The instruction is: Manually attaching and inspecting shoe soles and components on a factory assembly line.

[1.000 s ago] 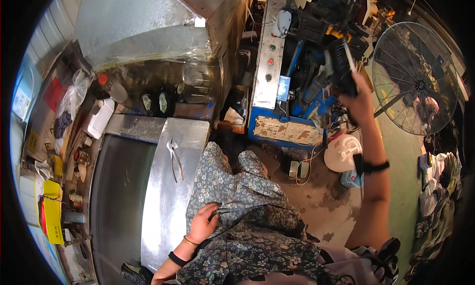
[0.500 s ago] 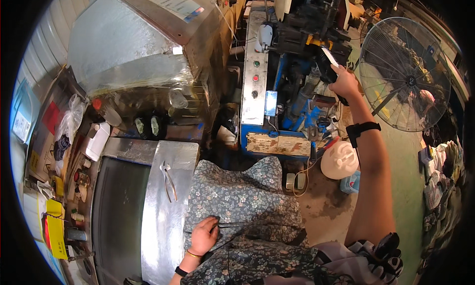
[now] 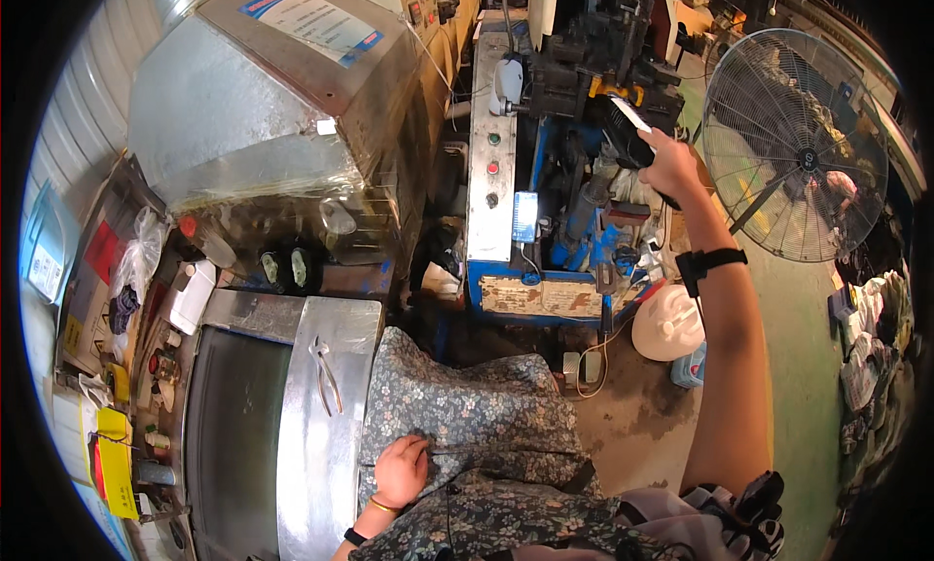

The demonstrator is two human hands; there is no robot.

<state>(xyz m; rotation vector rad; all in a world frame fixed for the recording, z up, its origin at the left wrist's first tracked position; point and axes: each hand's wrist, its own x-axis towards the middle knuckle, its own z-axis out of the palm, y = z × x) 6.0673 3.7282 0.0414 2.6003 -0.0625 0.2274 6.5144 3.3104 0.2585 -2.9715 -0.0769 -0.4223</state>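
My right hand (image 3: 671,167) reaches far out on the right and is closed around one end of a black shoe (image 3: 626,138) with a white sole edge. The shoe's far end is close to a yellow part (image 3: 615,89) of the dark machine (image 3: 603,50); I cannot tell if they touch. My left hand (image 3: 402,470) rests on the flowered apron (image 3: 477,396) over my lap, fingers loosely bent and holding nothing I can see. Left of the apron, pliers (image 3: 325,374) lie on a shiny metal plate (image 3: 321,483) beside a dark belt (image 3: 233,434).
A control panel (image 3: 491,191) with buttons stands left of the machine. To the right are a large caged fan (image 3: 798,152) and a whitish jug (image 3: 669,323). A big metal housing (image 3: 243,104) fills the upper left, with dark shoes (image 3: 284,267) below it. Cluttered shelving (image 3: 146,366) lines the left.
My right hand and the shoe have shifted slightly left in view. The view itself has moved a little, so the pliers and panel sit lower. My left hand still rests on the apron.
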